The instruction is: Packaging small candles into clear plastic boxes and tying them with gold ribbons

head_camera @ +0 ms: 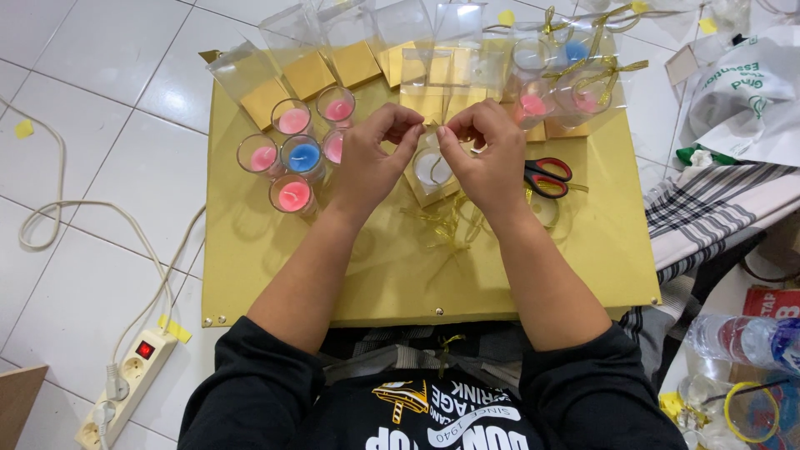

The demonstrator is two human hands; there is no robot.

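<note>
My left hand [371, 158] and my right hand [483, 154] meet over a gold board [400, 267], fingertips pinched together at the top of a clear bag [432, 167] that holds a white candle glass. Both hands grip the bag's neck; a thin gold ribbon seems to run between the fingers, but it is too small to be sure. Loose gold ribbon pieces [446, 225] lie just below the hands. Red-handled scissors [546, 177] rest right beside my right hand.
Several pink and blue candle glasses [293, 158] stand left of my hands. Empty clear bags with gold bases [333, 50] line the back edge. Tied, filled bags [558, 83] sit at back right. A power strip [125, 383] lies on the tiled floor at left; a water bottle [742, 337] at right.
</note>
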